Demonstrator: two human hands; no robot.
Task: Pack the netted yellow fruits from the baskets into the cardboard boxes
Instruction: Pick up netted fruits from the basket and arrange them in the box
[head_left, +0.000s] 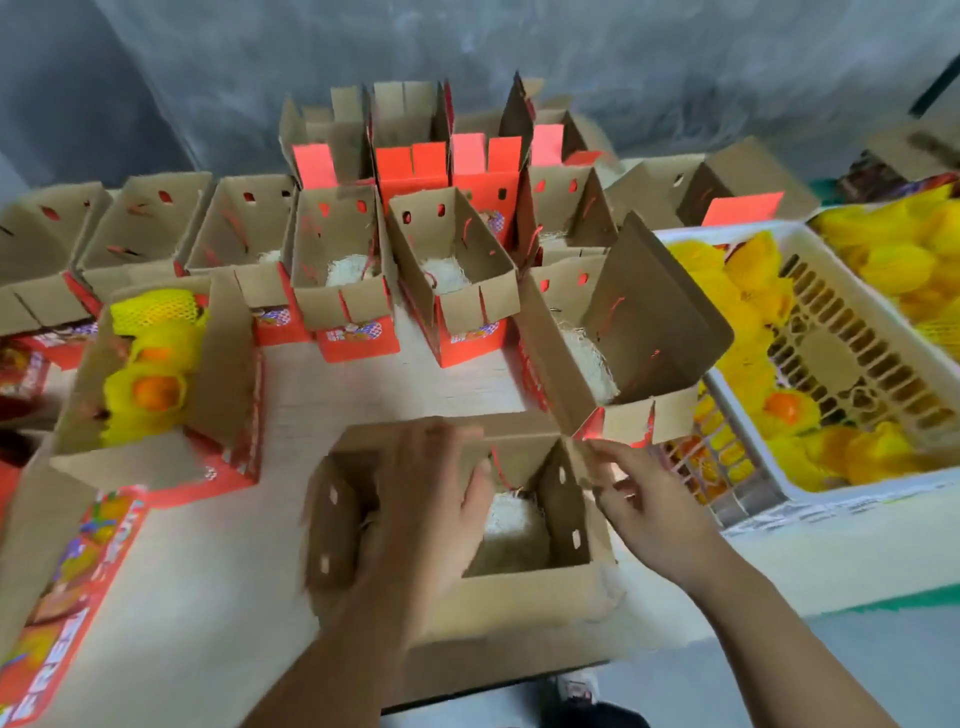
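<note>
Presently, both hands, left hand (431, 499) and right hand (644, 499), fingers loosely spread and holding nothing, steady the near cardboard box (519, 587); netted fruits (753, 291) wait in the right basket (852, 493), so flaps should stay wide.

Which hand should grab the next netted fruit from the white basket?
Right. The right hand hovers open at the near box's right flap, beside the white basket of netted fruits. The left hand is on the box's far side from the basket.
</note>
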